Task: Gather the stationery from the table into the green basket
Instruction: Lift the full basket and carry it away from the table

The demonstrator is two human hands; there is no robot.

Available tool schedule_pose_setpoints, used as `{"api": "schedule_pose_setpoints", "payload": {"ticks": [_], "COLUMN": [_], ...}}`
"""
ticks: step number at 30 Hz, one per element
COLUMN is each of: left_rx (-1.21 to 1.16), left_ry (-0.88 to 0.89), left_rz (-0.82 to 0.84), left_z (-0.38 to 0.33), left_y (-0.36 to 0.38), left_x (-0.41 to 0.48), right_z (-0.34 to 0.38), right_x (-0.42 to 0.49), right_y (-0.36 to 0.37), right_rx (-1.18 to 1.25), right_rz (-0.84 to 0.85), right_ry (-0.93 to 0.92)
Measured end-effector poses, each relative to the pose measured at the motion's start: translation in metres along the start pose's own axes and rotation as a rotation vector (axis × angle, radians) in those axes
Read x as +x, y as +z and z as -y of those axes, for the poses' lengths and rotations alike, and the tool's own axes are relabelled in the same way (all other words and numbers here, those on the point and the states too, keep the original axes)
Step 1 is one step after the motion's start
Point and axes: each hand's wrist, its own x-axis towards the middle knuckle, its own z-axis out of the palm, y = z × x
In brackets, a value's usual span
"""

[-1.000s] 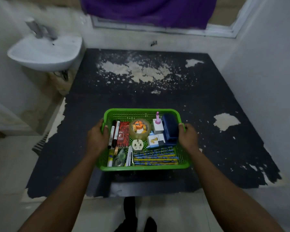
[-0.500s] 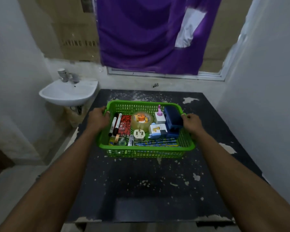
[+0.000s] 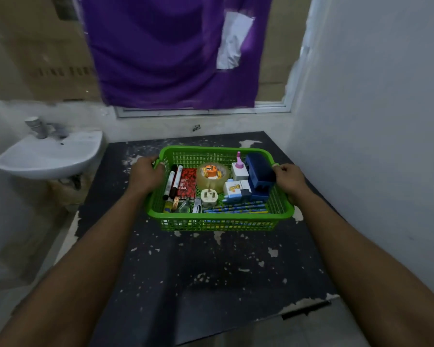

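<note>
I am looking down on the black counter [image 3: 211, 271], its coating flaking in pale patches. The green basket [image 3: 218, 216] is sitting over its far half, the far rim close to the counter's far edge. I cannot tell whether the basket is resting on the counter or hanging just above it.

The left grip [image 3: 145, 175] is wrapping the rim of the left short side, thumb hooking inside. The right grip [image 3: 290, 180] is curling over the rim of the right short side, so both are holding the basket.

Inside, the dark blue block [image 3: 258, 171] is lying against the right wall. The red notebook [image 3: 188, 184] is lying left of centre, and the tape roll [image 3: 212, 175] is sitting beside it in the middle. The markers [image 3: 173, 181] are lining the left wall, and the pencils [image 3: 236, 209] are lying along the near wall. The white plug [image 3: 208, 197] is standing just behind them. I am seeing no stationery left on the counter, so I am judging the gathering done.

I am expecting the lattice plastic to flex under this load. The weight is probably modest but uneven, leaning toward the blue block. The contents are loose and will be sliding if it tips. The two short rims look like the right holds, with the basket carried level.
</note>
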Motion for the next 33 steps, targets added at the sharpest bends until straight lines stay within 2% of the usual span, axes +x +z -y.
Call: {"api": "schedule_pose_setpoints", "payload": {"ticks": [7,14,19,28,33], "left_rx": [-0.049,-0.215,-0.313,-0.345,-0.307], "left_ry": [0.136,0.353,0.461,0.693,0.756], "left_rz": [0.159,0.408,0.591,0.843,0.950], "left_z": [-0.041,-0.103,-0.149,-0.239,-0.269], "left_y": [0.070,0.166,0.236,0.334,0.379], "left_x": [0.003,-0.032,-0.080,-0.205,-0.274], "right_z": [-0.051,-0.122,-0.169,-0.239,-0.270], "right_x": [-0.031,-0.099,-0.166,-0.296,-0.361], "right_y": [-0.057,-0.139,-0.198,-0.286,-0.324], "right_rx": [0.027,-0.026,-0.043,-0.126,-0.218], "right_rz": [-0.243,-0.550,-0.774,-1.105,-1.154], "right_ry": [0.123,0.297,0.419,0.666,0.690]}}
